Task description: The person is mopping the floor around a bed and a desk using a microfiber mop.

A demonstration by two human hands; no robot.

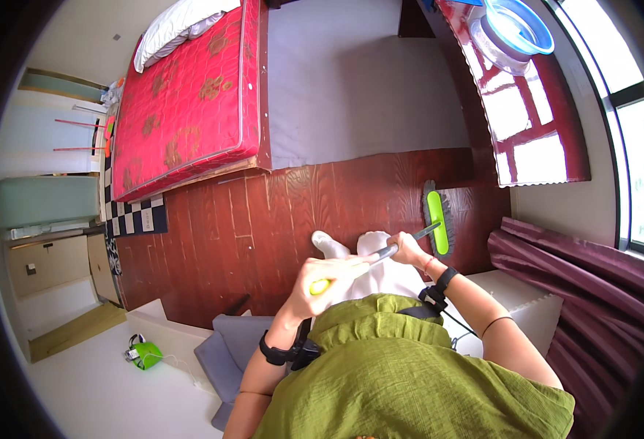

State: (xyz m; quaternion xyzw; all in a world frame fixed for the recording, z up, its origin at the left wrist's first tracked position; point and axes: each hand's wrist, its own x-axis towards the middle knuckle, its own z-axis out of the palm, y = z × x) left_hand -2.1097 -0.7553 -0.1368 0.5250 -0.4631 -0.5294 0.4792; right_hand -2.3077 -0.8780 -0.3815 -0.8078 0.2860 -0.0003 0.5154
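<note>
Both my hands hold a flat mop (pixel 439 235) with a bright green head, a dark grey fringe and a grey pole. My left hand (pixel 316 281) is wrapped round the pole near its yellow-green end, in front of my waist. Further down, my right hand (pixel 409 252) grips the pole closer to the head. The pole slants away to the right. The mop head rests on the reddish-brown wooden floor (pixel 212 249), to the right of my feet.
A red mattress (pixel 190 102) lies at the far left beside a grey mat (pixel 366 88). At the far right, a glossy red table (pixel 548 139) bears a blue basin (pixel 530 25). Purple curtains (pixel 585 293) hang on the right. A grey chair (pixel 223 355) stands near my left arm.
</note>
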